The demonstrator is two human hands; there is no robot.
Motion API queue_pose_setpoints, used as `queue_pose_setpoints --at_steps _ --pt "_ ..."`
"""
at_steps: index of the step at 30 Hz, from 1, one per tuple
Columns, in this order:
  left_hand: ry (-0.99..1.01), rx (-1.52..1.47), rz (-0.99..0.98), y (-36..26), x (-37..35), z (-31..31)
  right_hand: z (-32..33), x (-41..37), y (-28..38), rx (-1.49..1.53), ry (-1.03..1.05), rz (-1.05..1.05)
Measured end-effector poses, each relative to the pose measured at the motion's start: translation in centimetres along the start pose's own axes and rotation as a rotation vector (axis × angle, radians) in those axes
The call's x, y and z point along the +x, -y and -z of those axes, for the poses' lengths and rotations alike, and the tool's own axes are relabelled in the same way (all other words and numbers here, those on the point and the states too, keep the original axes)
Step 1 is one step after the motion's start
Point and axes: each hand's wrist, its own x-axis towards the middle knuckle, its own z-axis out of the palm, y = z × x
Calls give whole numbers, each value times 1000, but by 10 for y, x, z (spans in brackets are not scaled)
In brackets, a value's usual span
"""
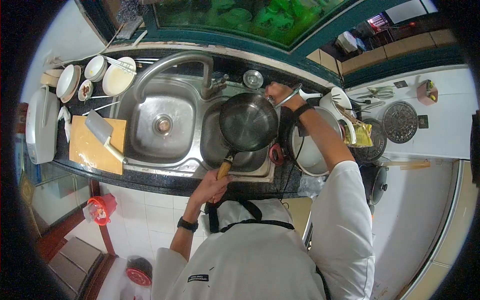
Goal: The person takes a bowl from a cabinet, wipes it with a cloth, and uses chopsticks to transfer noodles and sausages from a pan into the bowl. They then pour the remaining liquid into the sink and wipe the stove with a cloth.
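Note:
A dark frying pan (pixel 248 122) with a wooden handle (pixel 225 168) is over the right basin of the steel sink (pixel 240 166). My left hand (pixel 212 186) is closed round the handle near the counter's front edge. At the pan's far right rim, my right hand (pixel 278 94) has its fingers curled. A curved shiny metal piece (pixel 292 95) shows beside that hand. What the fingers hold is hidden. Behind the pan, a small round metal dish (pixel 253 79) sits beside the tap (pixel 207 75).
On the left, a cleaver (pixel 100 127) lies on a cutting board (pixel 82 150), with stacked bowls (pixel 68 81) and a plate (pixel 120 77) behind. A large pot (pixel 315 150) stands under my right forearm. Farther right are stove burners (pixel 400 122). A red bin (pixel 101 209) is below the counter.

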Motion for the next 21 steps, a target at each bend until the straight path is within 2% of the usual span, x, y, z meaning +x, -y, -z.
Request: queue_pose_setpoints --at_steps 4,6,9,12,16,19,21 --pt "-16 -6 18 2 0 -1 6 3 6 -6 48 -6" --pt "-5 -2 9 0 -1 -2 4 6 2 17 151 -83" --pt "-8 -17 -3 0 -3 -3 0 5 -8 54 95 45" --pt "-13 -23 -5 3 -3 -1 -10 -1 -11 94 -22 28" --pt "-31 -54 20 12 -14 -3 -11 -4 -6 83 5 45" --pt "-38 -12 17 9 -16 -4 -9 -3 -9 40 166 -25" --pt "-45 0 12 8 -15 -6 -11 -5 -10 35 99 16"
